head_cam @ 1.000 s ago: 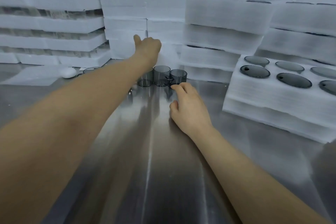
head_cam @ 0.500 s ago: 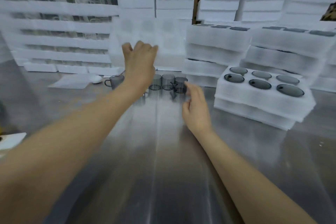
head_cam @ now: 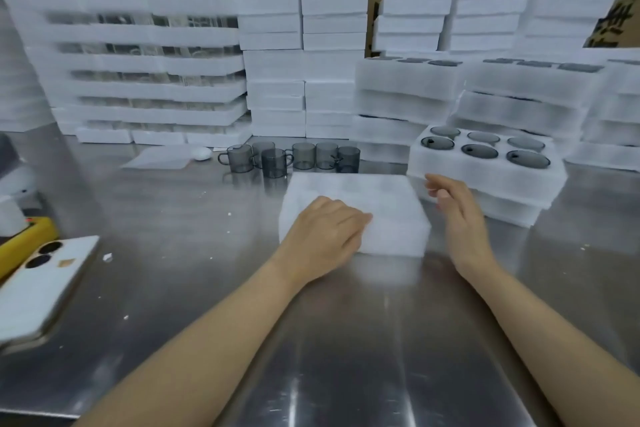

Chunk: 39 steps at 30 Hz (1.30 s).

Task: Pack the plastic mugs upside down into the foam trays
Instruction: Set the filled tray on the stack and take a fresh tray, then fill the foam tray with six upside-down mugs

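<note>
Your left hand (head_cam: 322, 236) gripping the near left corner of the foam tray (head_cam: 381, 211), fingers curled, your right hand (head_cam: 457, 218) beside its right edge, fingers loosely spread, grey plastic mugs (head_cam: 275, 163) upright on the desk (head_cam: 173, 270) just behind

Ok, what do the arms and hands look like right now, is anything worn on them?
Both are bare. The left hand and right hand have no gloves, and no rings, watch or bands show. The left forearm and right forearm are uncovered to the frame's edge; no sleeve is in view.
</note>
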Motion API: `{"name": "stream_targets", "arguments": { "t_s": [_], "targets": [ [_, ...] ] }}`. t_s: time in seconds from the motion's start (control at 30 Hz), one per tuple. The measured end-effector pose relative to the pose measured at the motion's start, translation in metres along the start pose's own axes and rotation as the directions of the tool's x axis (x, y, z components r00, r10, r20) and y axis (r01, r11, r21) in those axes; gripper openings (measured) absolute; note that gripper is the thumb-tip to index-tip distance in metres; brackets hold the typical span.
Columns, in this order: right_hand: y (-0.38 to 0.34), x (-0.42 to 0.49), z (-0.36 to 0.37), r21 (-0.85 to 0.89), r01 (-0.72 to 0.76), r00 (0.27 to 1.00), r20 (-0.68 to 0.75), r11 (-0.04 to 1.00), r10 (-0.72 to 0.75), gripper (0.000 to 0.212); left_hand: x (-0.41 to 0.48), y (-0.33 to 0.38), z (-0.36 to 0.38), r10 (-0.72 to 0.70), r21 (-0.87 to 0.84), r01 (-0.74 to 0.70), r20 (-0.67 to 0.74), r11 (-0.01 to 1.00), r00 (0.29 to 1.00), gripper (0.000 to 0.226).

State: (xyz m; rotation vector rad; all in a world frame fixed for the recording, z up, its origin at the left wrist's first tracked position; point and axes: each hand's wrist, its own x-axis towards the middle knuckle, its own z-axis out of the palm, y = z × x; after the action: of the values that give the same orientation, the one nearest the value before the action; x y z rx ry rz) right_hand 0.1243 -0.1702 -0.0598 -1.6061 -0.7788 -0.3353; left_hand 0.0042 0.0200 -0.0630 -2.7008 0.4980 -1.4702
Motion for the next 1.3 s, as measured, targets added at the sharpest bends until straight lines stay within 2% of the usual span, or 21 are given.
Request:
{"name": "stream_targets", "arguments": {
  "t_s": [0.03, 0.07, 0.1, 0.13, 0.17, 0.2, 0.23, 0.3, 0.33, 0.37, 0.47, 0.5, 0.6, 0.67, 0.8, 0.9, 1.0, 1.1, 1.2, 1.3],
  "targets": [
    [-0.001, 0.0, 0.003, 0.0, 0.003, 1.0, 0.012, 1.0, -0.003, 0.026, 0.004, -0.001, -0.001, 0.012, 0.001, -0.012, -0.071, 1.0, 0.997, 0.015],
    [-0.003, 0.0, 0.005, -0.009, 0.02, 1.0, 0.023, 1.0, -0.02, 0.026, 0.008, -0.004, -0.003, -0.057, -0.011, 0.056, -0.167, 0.998, 0.984, 0.02],
    [-0.003, -0.001, 0.007, -0.022, 0.044, 0.998, 0.038, 0.999, -0.043, 0.027, 0.011, -0.011, -0.006, -0.204, -0.064, 0.194, -0.271, 0.979, 0.941, 0.026],
    [-0.002, -0.002, 0.008, -0.031, 0.067, 0.996, 0.053, 0.997, -0.066, 0.029, 0.012, -0.019, -0.01, -0.393, -0.156, 0.361, -0.357, 0.92, 0.847, 0.03],
    [-0.001, -0.003, 0.009, -0.037, 0.087, 0.994, 0.07, 0.996, -0.084, 0.03, 0.009, -0.031, -0.013, -0.565, -0.254, 0.505, -0.404, 0.825, 0.719, 0.031],
    [0.0, -0.003, 0.009, -0.047, 0.103, 0.991, 0.086, 0.994, -0.099, 0.029, 0.002, -0.046, -0.014, -0.696, -0.323, 0.619, -0.4, 0.716, 0.597, 0.03],
    [0.001, -0.002, 0.009, -0.062, 0.116, 0.989, 0.1, 0.991, -0.109, 0.029, -0.007, -0.063, -0.013, -0.788, -0.336, 0.718, -0.352, 0.609, 0.504, 0.028],
    [0.002, 0.002, 0.011, -0.097, 0.136, 0.985, 0.122, 0.986, -0.123, 0.029, -0.026, -0.093, -0.005, -0.902, -0.198, 0.883, -0.176, 0.425, 0.395, 0.026],
    [0.002, 0.005, 0.013, -0.106, 0.143, 0.984, 0.123, 0.984, -0.13, 0.03, -0.032, -0.105, 0.001, -0.928, -0.099, 0.923, -0.078, 0.372, 0.365, 0.027],
    [0.003, 0.007, 0.015, -0.106, 0.148, 0.984, 0.115, 0.983, -0.135, 0.03, -0.034, -0.113, 0.007, -0.928, -0.022, 0.928, 0.006, 0.371, 0.371, 0.03],
    [0.005, 0.01, 0.018, -0.106, 0.208, 0.978, 0.054, 0.972, -0.203, 0.027, -0.024, -0.129, 0.025, -0.815, 0.092, 0.815, 0.184, 0.572, 0.55, 0.038],
    [0.006, 0.01, 0.018, -0.133, 0.262, 0.965, 0.039, 0.956, -0.259, 0.027, -0.02, -0.133, 0.029, -0.781, 0.116, 0.779, 0.22, 0.616, 0.585, 0.04],
    [0.008, 0.007, 0.019, -0.28, 0.443, 0.892, 0.05, 0.851, -0.448, 0.033, -0.011, -0.147, 0.044, -0.768, 0.226, 0.734, 0.224, 0.64, 0.6, 0.046],
    [0.009, 0.006, 0.023, -0.34, 0.509, 0.854, 0.078, 0.791, -0.515, 0.033, -0.006, -0.156, 0.053, -0.771, 0.298, 0.712, 0.22, 0.636, 0.597, 0.047],
    [0.01, 0.008, 0.025, -0.406, 0.572, 0.809, 0.132, 0.713, -0.573, 0.03, -0.001, -0.17, 0.067, -0.758, 0.221, 0.728, 0.26, 0.649, 0.598, 0.041],
    [0.005, 0.011, 0.025, -0.487, 0.623, 0.769, 0.24, 0.612, -0.593, 0.025, -0.004, -0.17, 0.067, -0.769, 0.132, 0.762, 0.204, 0.634, 0.605, 0.034],
    [-0.001, 0.01, 0.027, -0.535, 0.644, 0.761, 0.377, 0.547, -0.528, 0.031, -0.008, -0.16, 0.057, -0.769, 0.03, 0.773, 0.133, 0.634, 0.625, 0.032],
    [-0.004, 0.008, 0.023, -0.516, 0.646, 0.763, 0.431, 0.562, -0.482, 0.034, -0.013, -0.139, 0.041, -0.721, -0.054, 0.72, -0.021, 0.692, 0.692, 0.026],
    [-0.005, 0.007, 0.019, -0.48, 0.632, 0.772, 0.46, 0.609, -0.439, 0.036, -0.016, -0.109, 0.022, -0.618, -0.03, 0.624, -0.182, 0.781, 0.765, 0.018],
    [-0.005, 0.005, 0.018, -0.423, 0.594, 0.786, 0.485, 0.684, -0.383, 0.034, -0.02, -0.087, 0.002, -0.45, 0.029, 0.465, -0.201, 0.885, 0.87, 0.021]
  ]
}}
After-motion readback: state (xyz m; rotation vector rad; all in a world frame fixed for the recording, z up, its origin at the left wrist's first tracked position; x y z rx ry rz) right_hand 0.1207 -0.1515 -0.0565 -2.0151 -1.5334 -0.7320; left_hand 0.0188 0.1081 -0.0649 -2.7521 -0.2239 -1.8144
